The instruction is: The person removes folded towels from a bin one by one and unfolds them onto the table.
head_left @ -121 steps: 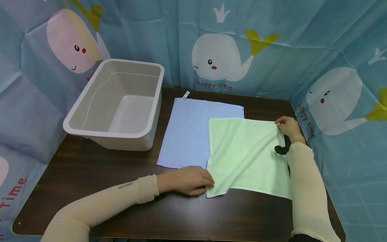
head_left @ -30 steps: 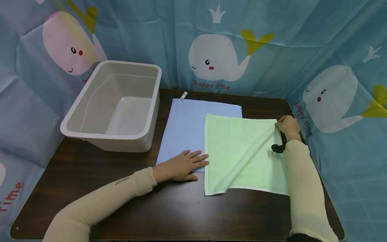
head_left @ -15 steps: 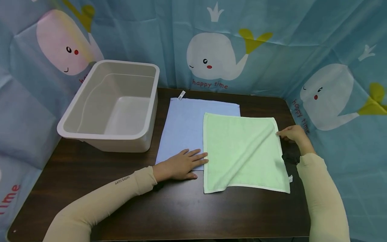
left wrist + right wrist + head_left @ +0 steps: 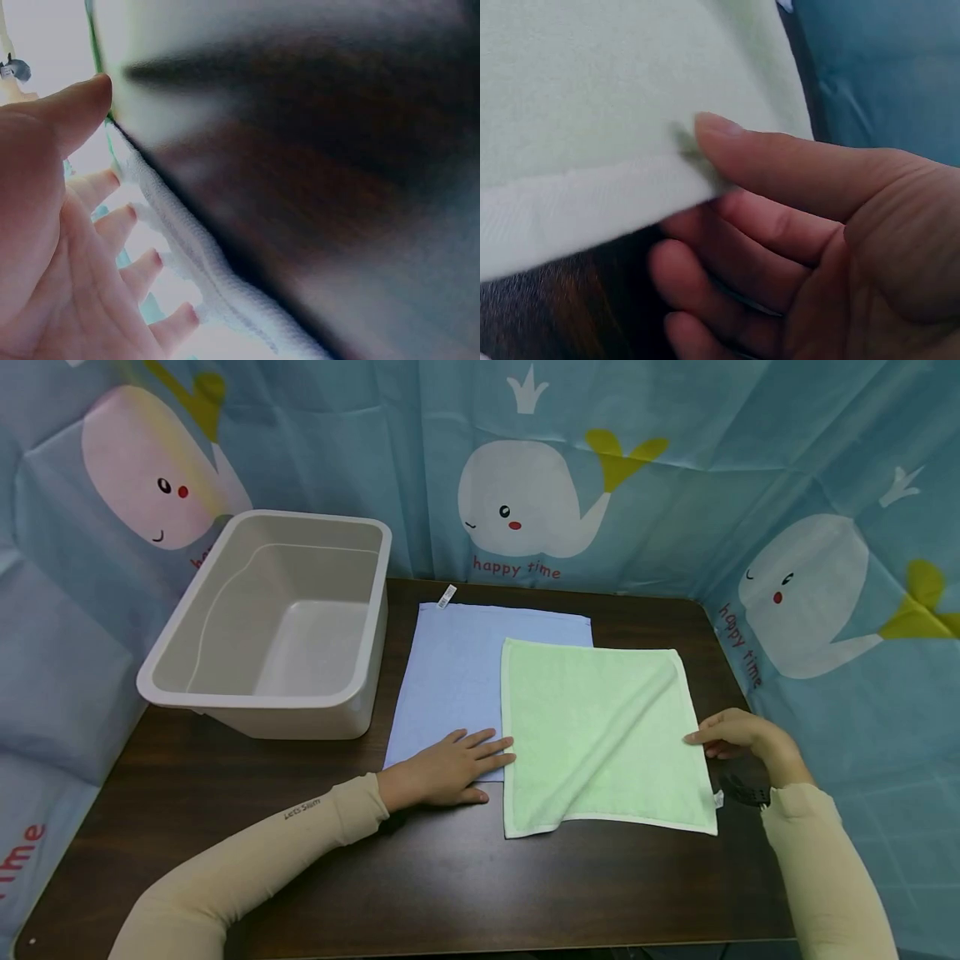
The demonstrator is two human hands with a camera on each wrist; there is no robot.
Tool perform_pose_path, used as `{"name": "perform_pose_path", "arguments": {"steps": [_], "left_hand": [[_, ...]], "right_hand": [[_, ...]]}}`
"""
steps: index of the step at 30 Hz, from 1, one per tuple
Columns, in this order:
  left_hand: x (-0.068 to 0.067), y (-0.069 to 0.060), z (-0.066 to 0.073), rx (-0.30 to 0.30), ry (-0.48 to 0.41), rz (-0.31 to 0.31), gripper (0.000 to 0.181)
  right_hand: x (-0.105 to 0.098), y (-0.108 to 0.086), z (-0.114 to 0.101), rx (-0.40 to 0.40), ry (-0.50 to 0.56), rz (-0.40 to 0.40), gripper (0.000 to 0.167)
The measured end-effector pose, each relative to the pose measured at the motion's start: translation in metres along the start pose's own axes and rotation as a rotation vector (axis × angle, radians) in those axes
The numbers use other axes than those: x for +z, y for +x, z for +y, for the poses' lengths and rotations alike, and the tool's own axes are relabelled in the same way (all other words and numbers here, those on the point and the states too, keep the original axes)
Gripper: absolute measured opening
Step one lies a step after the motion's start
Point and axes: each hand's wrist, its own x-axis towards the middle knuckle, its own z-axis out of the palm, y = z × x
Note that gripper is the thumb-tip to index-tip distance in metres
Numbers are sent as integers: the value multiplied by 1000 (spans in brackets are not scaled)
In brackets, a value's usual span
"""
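A light green towel (image 4: 585, 735) lies on the table, overlapping the right part of a blue towel (image 4: 457, 668). A diagonal ridge runs across the green one. My left hand (image 4: 450, 768) rests flat with fingers spread on the blue towel's lower edge, fingertips at the green towel's left border. Its palm (image 4: 60, 262) shows in the left wrist view. At the green towel's right edge, my right hand (image 4: 738, 733) pinches the border. In the right wrist view its thumb (image 4: 780, 161) lies over the white hem (image 4: 592, 195), with the other fingers curled below.
A grey plastic bin (image 4: 352, 693) stands at the back left of the dark wooden table (image 4: 315, 893). Blue curtains with whale prints (image 4: 517, 497) enclose the back and sides. A white tag (image 4: 446, 597) sticks out at the blue towel's top left corner.
My left hand has left the green towel's lower left corner and now lies spread higher up. My right hand has moved from the top right corner down along the right edge.
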Motion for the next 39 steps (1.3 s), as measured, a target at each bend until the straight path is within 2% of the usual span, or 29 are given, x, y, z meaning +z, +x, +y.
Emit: {"name": "perform_pose_path", "arguments": {"steps": [6,8,15,22,25,30,36,39], "left_hand": [[1,1,0,1,5,10,70],[2,1,-1,3,1,7,71],[1,0,0,2,-9,11,70],[-1,-1,1,12,-7,23,70],[-2,-1,1,17,-2,29,70],[-2,-2,1,18,7,37,70],[-2,-2,1,20,8,36,70],[-2,-2,1,19,7,33,69]], "right_hand": [[0,-14,13,-90,8,-189,23],[-2,-18,17,-94,14,-233,21],[-3,-23,24,-91,27,-272,22],[4,-21,33,-90,8,-377,17],[6,-23,35,-37,-18,-366,14],[9,-28,33,71,-122,-294,14],[10,-33,23,122,-222,-232,23],[9,-35,21,136,-210,-191,26]]}}
